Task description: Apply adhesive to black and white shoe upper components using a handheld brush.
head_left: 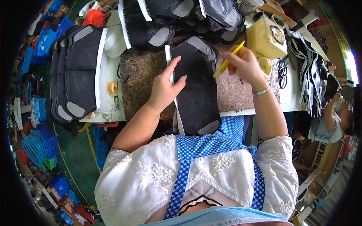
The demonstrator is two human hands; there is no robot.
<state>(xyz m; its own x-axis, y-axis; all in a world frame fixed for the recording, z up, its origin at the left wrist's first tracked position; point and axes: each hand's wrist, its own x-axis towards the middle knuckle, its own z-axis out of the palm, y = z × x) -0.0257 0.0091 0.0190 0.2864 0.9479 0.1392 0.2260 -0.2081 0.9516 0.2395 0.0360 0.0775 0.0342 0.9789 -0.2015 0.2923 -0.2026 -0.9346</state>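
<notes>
A black padded fabric piece (196,86) with grey patches and a white strip along its left edge lies in front of me, its near end hanging over the table edge. My left hand (166,86) rests on that left edge, index finger and thumb stretched out and apart; its other fingers are partly hidden. My right hand (244,64) is closed around a slim yellow tool (226,64), whose exact kind I cannot make out. The tool slants just over the piece's right side; I cannot tell whether its tip touches the fabric.
Similar black pieces (81,67) are stacked on the left, with more black pieces (166,22) at the back. A yellowish block-shaped container (267,35), scissors (282,71) and hanging black-and-white strips (311,75) are on the right. Another person (326,124) sits at far right.
</notes>
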